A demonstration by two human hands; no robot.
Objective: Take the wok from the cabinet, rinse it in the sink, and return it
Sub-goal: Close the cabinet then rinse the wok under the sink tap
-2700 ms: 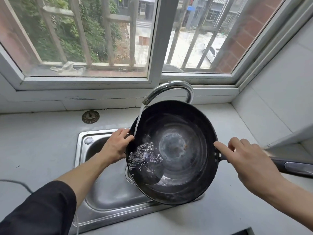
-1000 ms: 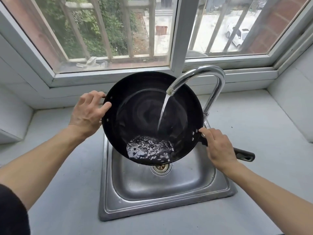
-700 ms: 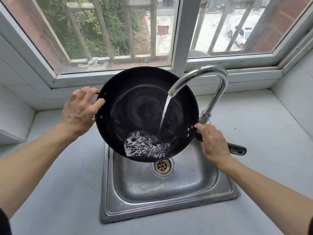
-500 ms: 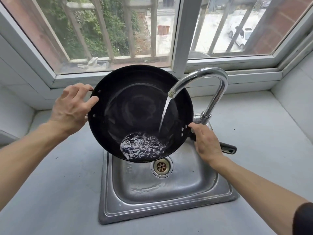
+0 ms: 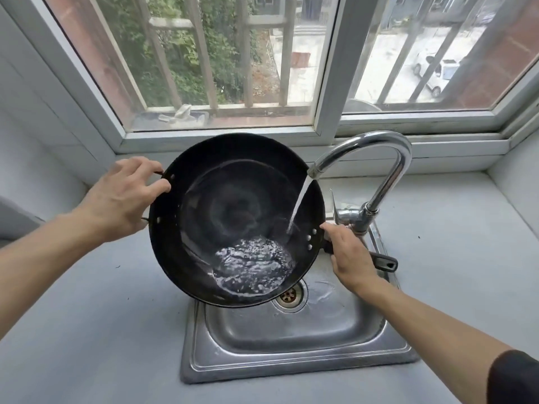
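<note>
The black wok [image 5: 233,211] is held tilted toward me above the steel sink [image 5: 291,360], its upper rim near the window sill. My left hand [image 5: 122,196] grips the small loop handle on its left rim. My right hand [image 5: 347,255] grips the long black handle right at the wok's rim, and the handle's end sticks out past my hand. Water streams from the curved chrome faucet [image 5: 379,158] onto the wok's right inner wall and pools, frothing, in its lowest part.
The sink's drain [image 5: 288,294] shows just under the wok's lower rim. A grey countertop [image 5: 87,330] surrounds the sink, with tiled walls on the left and right. Behind stands a barred window [image 5: 221,53] with a white frame.
The wok has shifted a little to the left and down over the sink with both hands on it, so the water now lands on its right side. The pool has moved rightward.
</note>
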